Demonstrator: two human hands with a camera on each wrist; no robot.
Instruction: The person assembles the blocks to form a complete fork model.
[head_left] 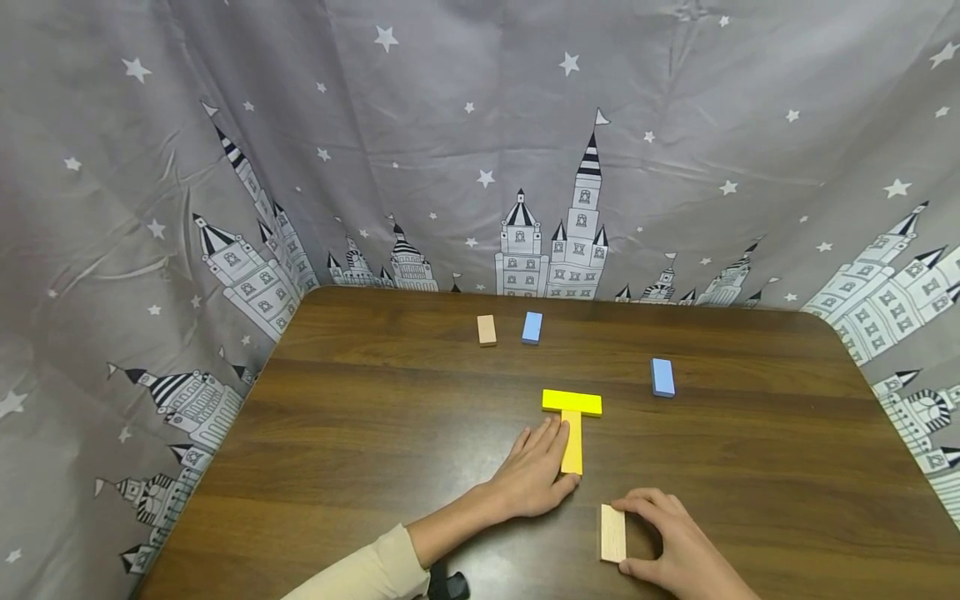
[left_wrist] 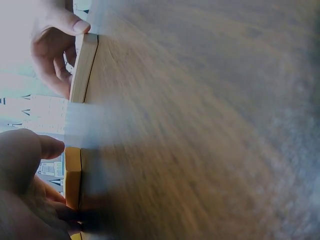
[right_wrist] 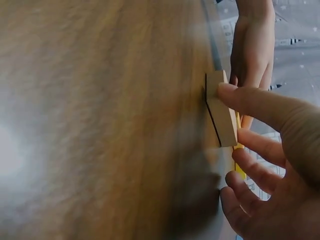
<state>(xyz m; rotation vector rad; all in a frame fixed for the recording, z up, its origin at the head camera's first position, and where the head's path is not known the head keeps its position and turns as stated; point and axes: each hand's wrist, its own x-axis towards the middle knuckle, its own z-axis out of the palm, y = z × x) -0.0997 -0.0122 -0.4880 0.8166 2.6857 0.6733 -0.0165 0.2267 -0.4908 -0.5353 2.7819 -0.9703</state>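
On the table, yellow blocks form a T: a crosswise yellow bar (head_left: pixel 572 402) with a lengthwise yellow piece (head_left: pixel 573 446) meeting it from the near side. My left hand (head_left: pixel 534 475) lies along the left of the lengthwise piece, its fingers extended against that side and its thumb at the near end. To the right and closer to me, my right hand (head_left: pixel 667 533) pinches a plain wooden block (head_left: pixel 613 533) by its two ends between thumb and finger. In the right wrist view this wooden block (right_wrist: pixel 222 110) stands low at the table surface.
Farther back lie a small tan block (head_left: pixel 487 330) and a blue block (head_left: pixel 532 327) side by side. Another blue block (head_left: pixel 663 377) is at the right, beyond the T. A grey curtain (head_left: pixel 450 150) with castles and stars hangs behind the brown table (head_left: pixel 360 417).
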